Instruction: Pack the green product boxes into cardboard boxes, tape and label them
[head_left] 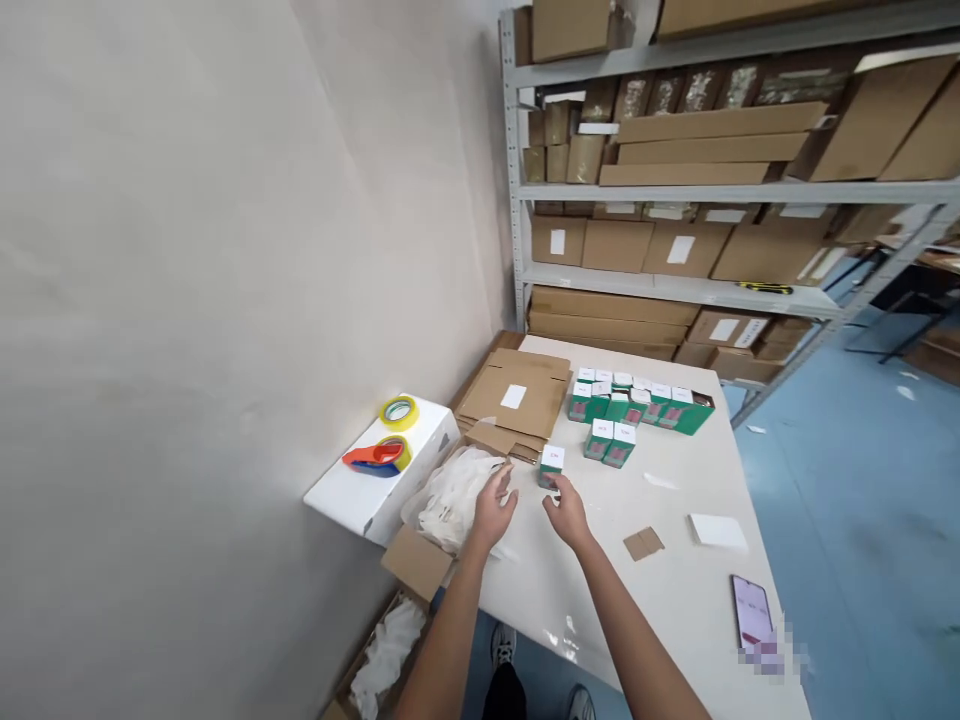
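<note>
A small box with a white top and green sides (pixel 552 460) stands upright on the white table (pixel 600 610). My right hand (pixel 568 512) is just in front of it, thumb and forefinger apart; the fingertips overlap the box's lower edge, and I cannot tell whether they touch it. My left hand (pixel 493 508) is held open beside a pile of white plastic bags (pixel 456 492), with nothing in its fingers. Two more such boxes (pixel 610 443) stand together to the right. Behind them, several more boxes are grouped with a green tray (pixel 694 414).
Flattened cardboard boxes (pixel 495 390) lie along the wall. A white box (pixel 352 505) carries a yellow tape roll (pixel 398 412) and a tape dispenser (pixel 379 458). A cardboard scrap (pixel 643 543), a white pad (pixel 718 531) and a phone (pixel 752 610) lie rightward. Shelving (pixel 675 190) stands behind.
</note>
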